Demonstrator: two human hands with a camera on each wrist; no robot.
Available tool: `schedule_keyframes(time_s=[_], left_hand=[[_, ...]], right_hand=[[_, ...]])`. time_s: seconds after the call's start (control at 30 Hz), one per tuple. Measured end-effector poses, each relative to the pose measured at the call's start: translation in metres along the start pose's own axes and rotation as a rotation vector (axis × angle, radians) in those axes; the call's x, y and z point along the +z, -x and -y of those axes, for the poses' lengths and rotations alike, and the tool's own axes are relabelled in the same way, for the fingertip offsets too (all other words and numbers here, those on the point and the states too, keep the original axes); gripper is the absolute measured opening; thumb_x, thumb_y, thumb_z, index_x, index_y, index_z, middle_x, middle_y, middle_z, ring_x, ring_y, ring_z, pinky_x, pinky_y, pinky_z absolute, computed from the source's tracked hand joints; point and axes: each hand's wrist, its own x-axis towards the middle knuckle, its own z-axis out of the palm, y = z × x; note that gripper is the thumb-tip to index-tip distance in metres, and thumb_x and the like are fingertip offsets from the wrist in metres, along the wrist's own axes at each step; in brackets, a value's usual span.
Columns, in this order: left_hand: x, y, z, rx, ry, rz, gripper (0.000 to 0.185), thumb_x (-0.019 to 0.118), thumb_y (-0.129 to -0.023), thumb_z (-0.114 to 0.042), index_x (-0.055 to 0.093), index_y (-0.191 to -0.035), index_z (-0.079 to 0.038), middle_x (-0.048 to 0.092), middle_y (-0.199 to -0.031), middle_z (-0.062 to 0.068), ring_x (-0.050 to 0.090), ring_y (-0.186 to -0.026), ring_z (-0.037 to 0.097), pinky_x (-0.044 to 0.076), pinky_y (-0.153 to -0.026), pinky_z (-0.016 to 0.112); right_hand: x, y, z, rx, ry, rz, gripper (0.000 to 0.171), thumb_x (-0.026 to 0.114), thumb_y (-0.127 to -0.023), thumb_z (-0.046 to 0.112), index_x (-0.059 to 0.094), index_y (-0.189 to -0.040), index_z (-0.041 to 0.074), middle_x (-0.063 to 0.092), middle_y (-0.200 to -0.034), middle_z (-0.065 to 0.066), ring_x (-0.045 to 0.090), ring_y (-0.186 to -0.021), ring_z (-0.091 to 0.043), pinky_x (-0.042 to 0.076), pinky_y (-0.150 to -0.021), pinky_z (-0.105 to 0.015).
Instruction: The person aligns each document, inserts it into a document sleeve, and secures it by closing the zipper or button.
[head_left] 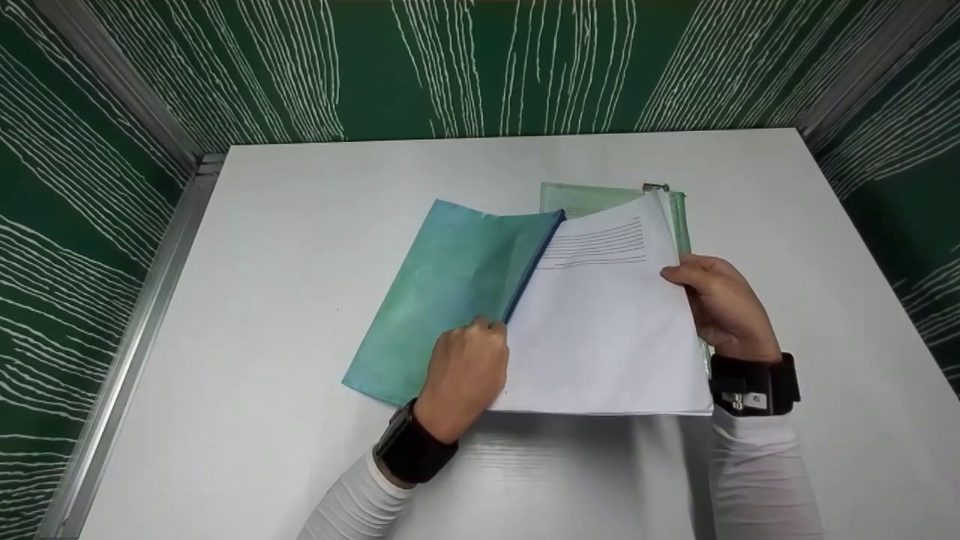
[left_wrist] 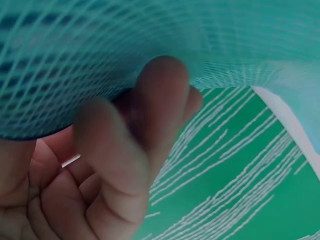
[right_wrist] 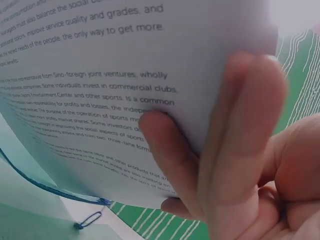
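Observation:
My left hand (head_left: 466, 367) grips a teal mesh zipper pouch (head_left: 457, 262) by its dark blue edge. In the left wrist view, the mesh (left_wrist: 65, 65) curves over the curled fingers (left_wrist: 165, 100). My right hand (head_left: 727, 304) pinches a stack of white papers (head_left: 607, 337) at its right edge, thumb on top. Printed text shows on the papers' underside (right_wrist: 100, 95) in the right wrist view, with fingers pressed against it. The left side of the stack is hidden at the pouch's dark blue edge. A blue zipper (right_wrist: 50, 187) runs below the paper there.
Behind the papers lies a light green see-through folder (head_left: 589, 197), mostly covered, with a dark metal clip (head_left: 655, 187) at its top. All of this is over a white table (head_left: 262, 300). Green panels with white lines (head_left: 487, 67) stand around the table's back and sides.

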Motion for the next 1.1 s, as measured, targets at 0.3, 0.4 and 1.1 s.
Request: schedule_keyframes(time_s=[0.3, 0.4, 1.1], left_hand=[[0.0013, 0.0004, -0.0042, 0.043, -0.053, 0.063, 0.034, 0.069, -0.086, 0.008, 0.058, -0.059, -0.009, 0.049, -0.059, 0.004, 0.056, -0.050, 0.012, 0.048, -0.044, 0.028], [0.0020, 0.0008, -0.0059, 0.061, -0.070, 0.068, 0.034, 0.070, -0.087, 0.007, 0.059, -0.059, -0.010, 0.049, -0.058, 0.002, 0.056, -0.050, 0.010, 0.048, -0.044, 0.027], [0.0008, 0.0034, -0.0055, -0.013, -0.011, 0.136, 0.017, 0.073, -0.081, 0.011, 0.066, -0.076, -0.004, 0.060, -0.065, 0.007, 0.067, -0.057, 0.021, 0.054, -0.049, 0.033]], right_hand=[[-0.0003, -0.0030, -0.0034, 0.040, 0.130, 0.072, 0.023, 0.054, -0.107, 0.011, 0.061, -0.126, -0.001, 0.075, -0.077, -0.007, 0.048, -0.035, -0.005, 0.036, -0.035, -0.017], [-0.0014, -0.0047, -0.0044, 0.069, 0.185, 0.079, 0.024, 0.054, -0.107, 0.012, 0.063, -0.126, 0.001, 0.074, -0.074, -0.005, 0.046, -0.035, -0.004, 0.035, -0.035, -0.017], [-0.0037, -0.0071, -0.0044, 0.070, 0.139, -0.013, 0.034, 0.054, -0.108, 0.018, 0.048, -0.135, -0.003, 0.072, -0.074, -0.002, 0.045, -0.038, -0.002, 0.035, -0.036, -0.014]])
